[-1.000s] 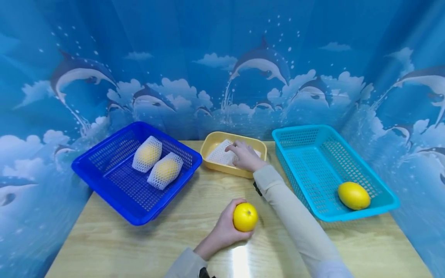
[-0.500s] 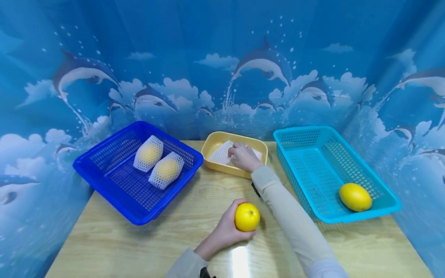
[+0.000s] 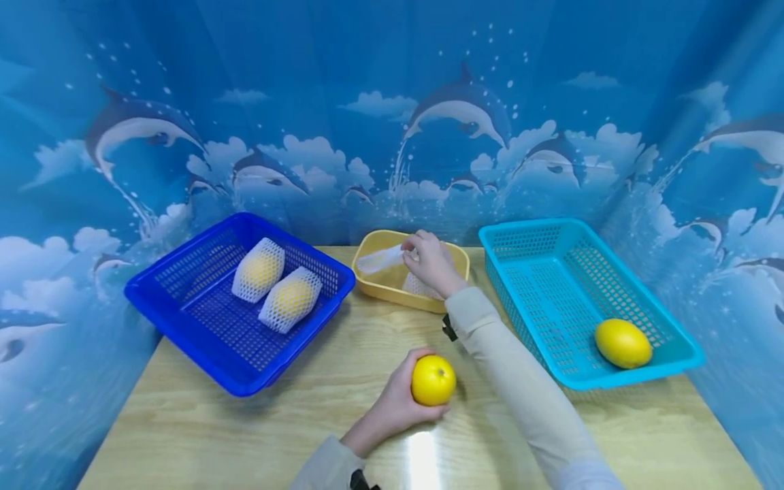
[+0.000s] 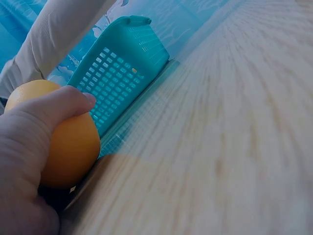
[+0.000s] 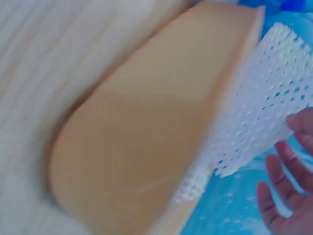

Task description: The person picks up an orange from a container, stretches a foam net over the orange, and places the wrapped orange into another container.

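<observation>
In the head view, the left hand (image 3: 398, 403) is curling round a smooth yellow fruit (image 3: 433, 380) and holding it near the middle of the table (image 3: 245, 442). The right hand (image 3: 431, 264) is pinching a white net (image 3: 381, 259) over the yellow tub (image 3: 392, 295), and a second net (image 3: 419, 284) is lying inside the tub. On the left, a dark blue basket (image 3: 239, 378) is holding two wrapped fruits (image 3: 260, 270). On the right, a light blue basket (image 3: 551, 286) is holding one bare yellow fruit (image 3: 623, 344). A dolphin curtain (image 3: 380, 82) is hanging behind. In the left wrist view, the thumb is lying over the smooth yellow fruit, and the light blue basket is standing past it. A pale sleeve (image 4: 56, 36) is showing at the top left. In the right wrist view, the right hand is gripping the net's edge. The tub is looking blurry, so I can't quite tell if the white net is touching its rim.
</observation>
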A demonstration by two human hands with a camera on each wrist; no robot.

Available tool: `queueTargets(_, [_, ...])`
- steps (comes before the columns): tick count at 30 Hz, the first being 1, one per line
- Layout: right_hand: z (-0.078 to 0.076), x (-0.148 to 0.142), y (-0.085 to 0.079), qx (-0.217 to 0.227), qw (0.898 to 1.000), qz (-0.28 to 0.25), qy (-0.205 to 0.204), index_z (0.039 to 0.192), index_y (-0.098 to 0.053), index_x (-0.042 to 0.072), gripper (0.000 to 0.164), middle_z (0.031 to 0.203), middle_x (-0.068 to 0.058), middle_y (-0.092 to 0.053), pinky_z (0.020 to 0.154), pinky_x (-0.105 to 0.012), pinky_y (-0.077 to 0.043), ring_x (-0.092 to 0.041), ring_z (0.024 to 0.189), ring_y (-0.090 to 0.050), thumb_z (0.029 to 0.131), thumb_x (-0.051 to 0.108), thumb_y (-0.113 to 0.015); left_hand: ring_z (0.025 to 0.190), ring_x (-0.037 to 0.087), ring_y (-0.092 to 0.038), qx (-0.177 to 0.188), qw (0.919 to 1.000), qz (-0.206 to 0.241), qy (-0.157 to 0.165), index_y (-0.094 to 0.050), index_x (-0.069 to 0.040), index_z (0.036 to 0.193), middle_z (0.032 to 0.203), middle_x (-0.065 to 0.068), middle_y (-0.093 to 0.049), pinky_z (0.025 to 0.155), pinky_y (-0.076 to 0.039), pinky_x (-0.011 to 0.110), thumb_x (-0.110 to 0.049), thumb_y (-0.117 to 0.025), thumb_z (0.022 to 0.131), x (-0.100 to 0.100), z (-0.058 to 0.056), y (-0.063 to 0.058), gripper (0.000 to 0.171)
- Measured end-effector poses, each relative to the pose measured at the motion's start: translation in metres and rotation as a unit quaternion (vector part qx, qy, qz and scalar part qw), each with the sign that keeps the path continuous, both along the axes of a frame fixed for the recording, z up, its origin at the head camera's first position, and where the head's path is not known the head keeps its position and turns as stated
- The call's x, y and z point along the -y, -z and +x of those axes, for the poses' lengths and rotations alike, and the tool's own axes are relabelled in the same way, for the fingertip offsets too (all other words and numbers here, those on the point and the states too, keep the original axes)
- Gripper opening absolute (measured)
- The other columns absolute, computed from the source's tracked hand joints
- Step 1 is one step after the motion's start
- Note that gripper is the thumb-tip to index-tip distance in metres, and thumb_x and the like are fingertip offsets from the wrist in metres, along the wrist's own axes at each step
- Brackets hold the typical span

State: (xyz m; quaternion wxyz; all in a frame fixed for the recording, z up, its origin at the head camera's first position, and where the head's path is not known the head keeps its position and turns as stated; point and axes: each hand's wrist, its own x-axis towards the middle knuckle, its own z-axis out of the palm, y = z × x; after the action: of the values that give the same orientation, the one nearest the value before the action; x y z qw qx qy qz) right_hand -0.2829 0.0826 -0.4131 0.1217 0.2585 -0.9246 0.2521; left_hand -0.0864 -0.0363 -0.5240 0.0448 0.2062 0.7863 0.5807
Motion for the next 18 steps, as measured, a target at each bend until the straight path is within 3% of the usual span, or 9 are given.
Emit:
queueTargets(4, [0.009, 0.003, -0.015, -0.002, 0.999, -0.030, 0.026, 0.101, -0.068, 0.009, 0.011, 0.095, -0.006, -0.062, 0.063, -0.035, -0.049, -0.021, 0.076, -0.059, 0.096, 0.015, -0.060, 0.107, 0.014, -0.059, 0.001, 1.0000, 0.002, -0.004, -0.043, -0.016, 0.140, 0.127, -0.005, -0.058, 0.094, -0.048, 0.039, -0.021, -0.091, 0.067, -0.001, 0.001, 0.000, 0.087])
queueTargets(11, [0.025, -0.003, -0.041, 0.007, 0.995, -0.078, 0.059, 0.100, -0.070, 0.008, 0.012, 0.093, -0.006, -0.064, 0.066, -0.037, -0.050, -0.021, 0.076, -0.059, 0.096, 0.015, -0.061, 0.108, 0.015, -0.059, -0.006, 1.0000, -0.001, -0.006, -0.043, -0.015, 0.140, 0.126, -0.003, -0.058, 0.095, -0.047, 0.041, -0.025, -0.092, 0.067, -0.001, 0.001, 0.000, 0.088])
queueTargets(18, [0.039, -0.016, -0.055, 0.011, 0.988, -0.126, 0.089, 0.100, -0.070, 0.008, 0.012, 0.092, -0.005, -0.065, 0.063, -0.035, -0.048, -0.020, 0.070, -0.057, 0.096, 0.016, -0.062, 0.110, 0.015, -0.059, 0.001, 1.0000, 0.001, -0.005, -0.042, -0.014, 0.141, 0.128, -0.003, -0.058, 0.096, -0.047, 0.040, -0.025, -0.092, 0.067, 0.000, 0.001, -0.004, 0.090])
